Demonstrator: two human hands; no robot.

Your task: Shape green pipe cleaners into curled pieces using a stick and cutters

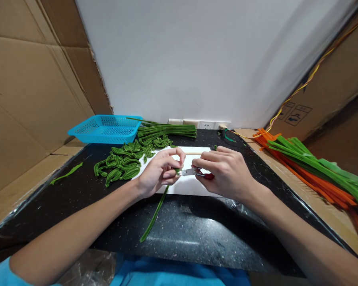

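Observation:
A green pipe cleaner point(155, 213) hangs from my left hand point(164, 169), its free end trailing down toward the near edge of the worktop. The thumb and fingers of that hand are pinched on its upper part. My right hand point(223, 169) is wrapped around red-handled pliers point(189, 172), whose metal jaws point left and meet the pipe cleaner at the left fingertips. The exact contact there is partly covered by fingers. Beneath both hands lies a white board point(191, 186), with a thin pale stick point(193, 153) across its far part.
Several folded green pipe cleaner pieces point(122, 163) are heaped left of the board. Behind them are a blue basket point(104, 137) and a straight green bundle point(170, 130). Orange strips point(316, 180) and green strips point(319, 159) lie right, by cardboard. A wall socket point(207, 125) holds a plugged cord.

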